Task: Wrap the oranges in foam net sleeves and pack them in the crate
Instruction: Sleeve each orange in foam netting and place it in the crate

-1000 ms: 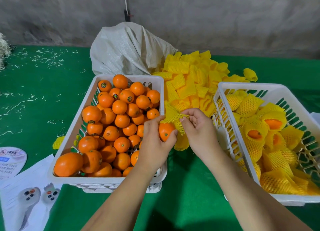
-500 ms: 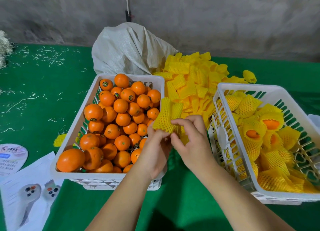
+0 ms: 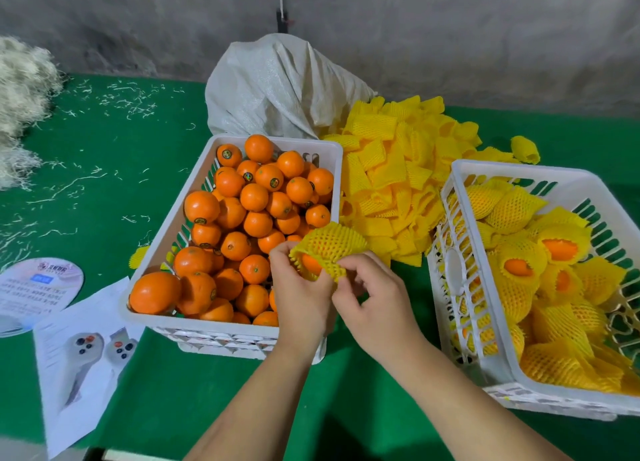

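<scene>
The left hand (image 3: 301,298) has its fingers curled round an orange (image 3: 310,264), gripping it above the near right corner of the left crate (image 3: 194,317). The right hand (image 3: 372,299) pinches the lower edge of a yellow foam net sleeve (image 3: 329,244) between thumb and forefinger. The sleeve is a soft, springy mesh of diamond-shaped holes with a frilled rim; it caps the top and far side of the fruit, while a patch of smooth, glossy peel shows at its open mouth. How far the net reaches round the hidden side I cannot tell.

The left crate is white slatted plastic, heaped with bare oranges (image 3: 254,223), round and shiny, several with small dark stickers. Just beside it, toward the wall, lies a loose pile of flattened sleeves (image 3: 391,180), squarish and ribbed. The right crate (image 3: 512,382), also white and slotted, holds wrapped oranges (image 3: 519,263), puffy yellow bundles with orange showing through open ends. Behind the left crate slumps a woven white sack (image 3: 277,90). Everything rests on green felt-like cloth (image 3: 104,169) strewn with pale shreds, and printed paper sheets (image 3: 83,353) lie at the near left.
</scene>
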{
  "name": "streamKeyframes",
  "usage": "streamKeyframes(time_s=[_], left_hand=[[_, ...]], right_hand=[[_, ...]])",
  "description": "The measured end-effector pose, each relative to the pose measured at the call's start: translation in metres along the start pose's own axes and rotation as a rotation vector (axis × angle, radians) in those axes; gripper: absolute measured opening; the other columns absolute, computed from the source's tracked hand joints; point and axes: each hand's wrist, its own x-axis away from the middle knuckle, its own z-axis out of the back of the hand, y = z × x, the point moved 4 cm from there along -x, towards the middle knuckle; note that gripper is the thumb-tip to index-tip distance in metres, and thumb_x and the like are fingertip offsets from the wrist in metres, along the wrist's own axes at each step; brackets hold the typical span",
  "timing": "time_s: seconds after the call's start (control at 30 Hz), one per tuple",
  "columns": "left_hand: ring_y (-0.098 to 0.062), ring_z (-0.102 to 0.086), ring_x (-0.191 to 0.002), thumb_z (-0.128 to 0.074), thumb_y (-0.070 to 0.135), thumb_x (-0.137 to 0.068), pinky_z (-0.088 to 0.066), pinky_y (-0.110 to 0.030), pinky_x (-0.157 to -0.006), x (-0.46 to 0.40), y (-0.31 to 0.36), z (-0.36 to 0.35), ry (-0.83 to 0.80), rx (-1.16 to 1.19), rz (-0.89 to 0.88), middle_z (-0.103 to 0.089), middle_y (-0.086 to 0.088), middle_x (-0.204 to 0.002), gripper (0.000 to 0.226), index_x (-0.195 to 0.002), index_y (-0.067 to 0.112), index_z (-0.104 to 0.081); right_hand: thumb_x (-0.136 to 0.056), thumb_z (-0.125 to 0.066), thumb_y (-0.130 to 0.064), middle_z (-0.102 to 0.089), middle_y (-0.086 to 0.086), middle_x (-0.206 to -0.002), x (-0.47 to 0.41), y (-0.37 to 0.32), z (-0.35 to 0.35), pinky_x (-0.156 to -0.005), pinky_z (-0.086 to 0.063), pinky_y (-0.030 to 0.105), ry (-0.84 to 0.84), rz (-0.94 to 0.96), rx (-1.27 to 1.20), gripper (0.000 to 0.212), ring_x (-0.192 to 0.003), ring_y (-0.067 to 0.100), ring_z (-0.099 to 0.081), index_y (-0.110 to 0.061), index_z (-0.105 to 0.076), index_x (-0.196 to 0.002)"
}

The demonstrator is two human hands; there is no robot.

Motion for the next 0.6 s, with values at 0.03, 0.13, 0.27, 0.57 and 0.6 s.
streamKeyframes(time_s=[0.03, 0.13, 0.27, 0.57, 0.6], left_hand=[[-0.016, -0.065, -0.091, -0.078, 0.024, -0.075, -0.056, -0.041, -0.075, 0.0, -0.002, 0.0, -0.029, 0.027, 0.004, -0.062, -0.003, -0.106, 0.051, -0.106, 0.051, -0.045], [-0.011, -0.06, -0.081, -0.075, 0.003, -0.079, -0.051, -0.038, -0.067, -0.005, -0.01, 0.001, -0.117, 0.102, 0.061, -0.057, -0.004, -0.098, 0.059, -0.107, 0.042, -0.042], [-0.014, -0.049, -0.082, -0.078, 0.019, -0.08, -0.044, -0.044, -0.066, -0.008, -0.004, 0.004, -0.14, 0.222, 0.078, -0.045, -0.005, -0.094, 0.05, -0.105, 0.018, -0.034], [-0.025, -0.065, -0.092, -0.079, 0.029, -0.083, -0.054, -0.033, -0.061, 0.005, 0.007, -0.006, -0.324, 0.295, 0.045, -0.065, 0.001, -0.107, 0.05, -0.124, 0.022, -0.052], [-0.031, -0.066, -0.099, -0.079, 0.027, -0.085, -0.057, -0.043, -0.07, 0.004, 0.008, -0.007, -0.316, 0.276, -0.007, -0.066, -0.003, -0.112, 0.046, -0.123, 0.021, -0.055]], right_hand=[[-0.087, -0.065, -0.011, -0.054, -0.013, -0.103, 0.001, 0.002, 0.0, -0.077, -0.045, 0.013, -0.006, -0.024, -0.045, 0.021, -0.09, 0.002, -0.056, -0.015, -0.065, -0.108], [-0.089, -0.065, -0.025, -0.048, -0.013, -0.114, 0.007, 0.003, -0.009, -0.086, -0.052, 0.021, -0.064, -0.096, -0.193, 0.029, -0.107, 0.011, -0.059, -0.029, -0.052, -0.115], [-0.089, -0.067, -0.043, -0.06, -0.007, -0.108, 0.007, -0.001, -0.023, -0.08, -0.052, 0.029, -0.046, -0.267, -0.543, 0.028, -0.099, 0.013, -0.064, -0.035, -0.052, -0.111], [-0.093, -0.067, -0.04, -0.07, 0.005, -0.134, -0.006, -0.003, -0.027, -0.103, -0.053, 0.043, 0.172, -0.894, -1.132, 0.051, -0.122, 0.021, -0.068, -0.024, -0.059, -0.141], [-0.098, -0.064, -0.036, -0.071, 0.007, -0.131, -0.007, -0.002, -0.024, -0.102, -0.054, 0.045, 0.222, -0.894, -1.138, 0.043, -0.119, 0.024, -0.069, -0.023, -0.06, -0.14]])
